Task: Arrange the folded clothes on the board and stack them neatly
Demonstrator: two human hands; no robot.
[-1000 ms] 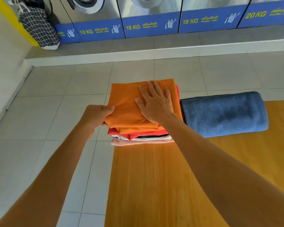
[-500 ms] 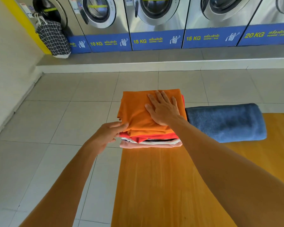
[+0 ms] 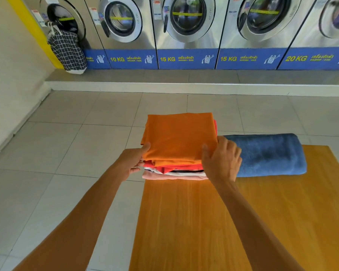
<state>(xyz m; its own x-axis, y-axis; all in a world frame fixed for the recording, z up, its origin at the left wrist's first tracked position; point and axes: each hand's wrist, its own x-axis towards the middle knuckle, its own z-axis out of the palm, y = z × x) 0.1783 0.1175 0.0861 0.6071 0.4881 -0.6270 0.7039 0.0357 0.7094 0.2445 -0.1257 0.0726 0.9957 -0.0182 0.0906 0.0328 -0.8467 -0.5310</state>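
Observation:
A stack of folded clothes sits at the far left corner of the wooden board, with an orange garment on top and red, white, dark and pink layers under it. My left hand presses against the stack's near left side, thumb on the orange edge and fingers at the lower layers. My right hand cups the near right corner of the stack. Right of the stack, touching it, lies a folded blue towel.
Beyond the board is grey tiled floor, then a raised step carrying a row of front-loading washing machines. A black-and-white checked laundry bag hangs at the leftmost machine. A wall runs along the left.
My right hand slid off the top of the orange garment to the stack's near right corner. My left hand shifted lower along the left side. The view tilted up, showing more of the machines.

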